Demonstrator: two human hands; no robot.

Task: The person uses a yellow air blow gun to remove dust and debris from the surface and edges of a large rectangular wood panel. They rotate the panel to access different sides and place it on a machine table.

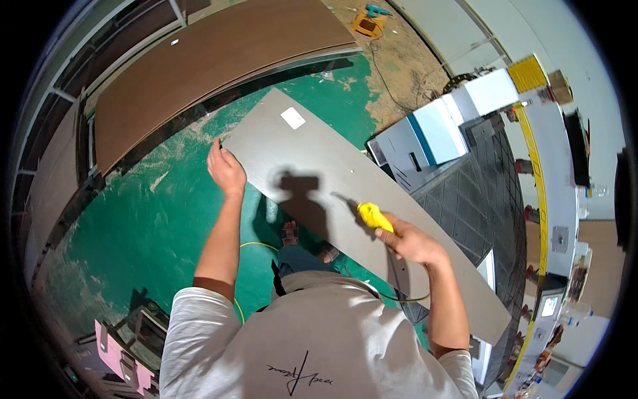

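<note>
A long grey panel (302, 156) lies at a slant in front of me, with a small white label (292, 118) near its far end. At the panel's left edge, my left hand (226, 171) is closed on the board, some of its fingers hidden. My right hand (413, 242) grips a yellow air blow gun (375, 218) above the panel's middle. The gun's thin dark nozzle points toward the far left, over the board's surface. A thin hose hangs below my right hand. My shadow falls across the panel.
Large brown boards (219, 60) lie stacked at the far left. Sawdust covers the floor near an orange-yellow tool (369, 22) at the back. To the right stand a machine with a yellow strip (539, 186) and a dark grooved table (465, 193). The yellow hose (258, 244) crosses the green floor.
</note>
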